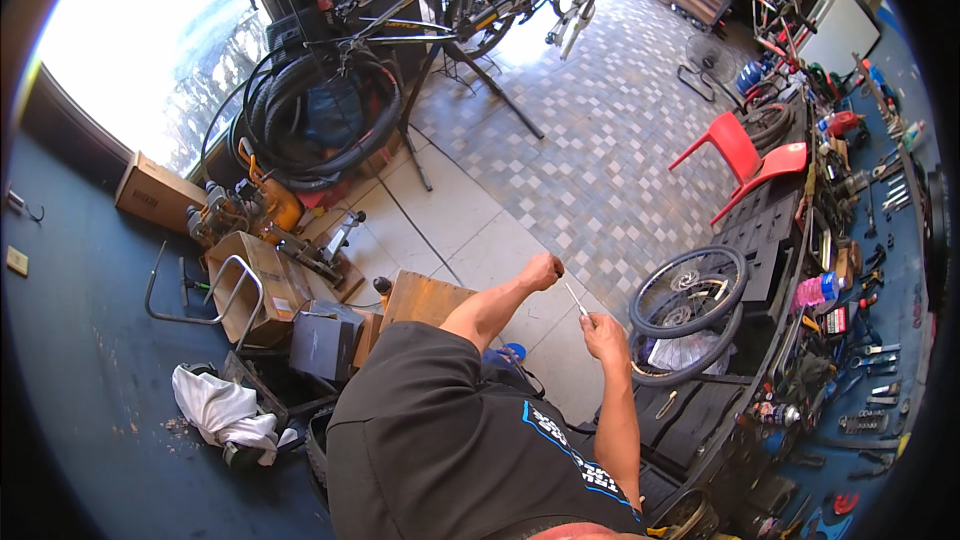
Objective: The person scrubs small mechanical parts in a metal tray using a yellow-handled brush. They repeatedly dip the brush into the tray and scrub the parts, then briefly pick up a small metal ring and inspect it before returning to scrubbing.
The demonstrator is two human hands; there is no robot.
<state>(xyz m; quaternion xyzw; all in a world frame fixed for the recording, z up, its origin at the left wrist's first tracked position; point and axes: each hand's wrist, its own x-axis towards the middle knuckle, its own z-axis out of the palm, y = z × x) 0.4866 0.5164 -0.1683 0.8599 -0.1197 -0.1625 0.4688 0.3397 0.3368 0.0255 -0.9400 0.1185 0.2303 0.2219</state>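
Observation:
Both my hands are held out in front of my body, above the pale floor tiles. My right hand [606, 338] is closed around the lower end of a thin silver rod-like tool [575, 298]. The tool slants up and left toward my left hand. My left hand [541, 271] is closed like a fist, close to the tool's upper tip. A small dark bit shows at its fingers, too small to name. Whether the tool's tip touches it, I cannot tell.
Two bicycle wheels [690, 290] lean by dark drawers [740, 250] at right, near a red chair [745, 165]. A tool-covered bench [870, 340] runs along the right. A bicycle frame [450, 10] hangs on a stand. Tires [320, 130], an orange compressor [275, 202] and boxes [255, 285] stand left.

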